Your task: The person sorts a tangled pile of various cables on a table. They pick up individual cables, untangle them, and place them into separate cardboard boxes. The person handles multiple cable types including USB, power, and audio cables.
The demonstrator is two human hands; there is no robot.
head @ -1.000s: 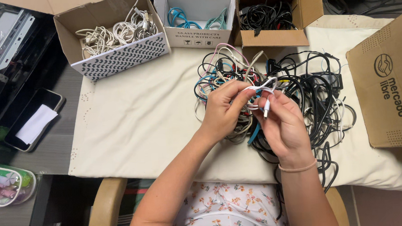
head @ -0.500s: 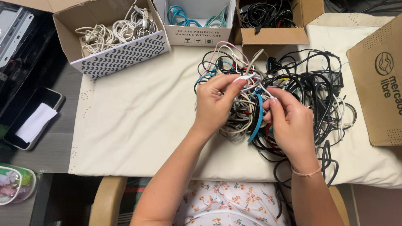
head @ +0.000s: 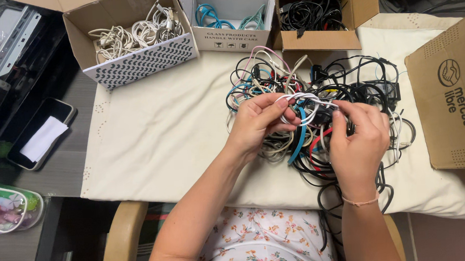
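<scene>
My left hand (head: 259,124) pinches a white cable (head: 301,100), fingers curled shut on its loops. My right hand (head: 358,139) grips the same cable at its other end, fingers closed; the plug looks tucked under my fingertips, hard to tell. The cable sits just above the cable pile (head: 317,104), a tangle of black, blue, red, pink and white leads on the cream cloth (head: 163,135) covering the counter. Behind the pile: patterned box (head: 137,61) with white cables, white box (head: 232,36) with teal ones, brown box (head: 321,39) with black ones. Big cardboard box (head: 451,95) at right edge. Phone (head: 40,132) off the cloth, far left.
</scene>
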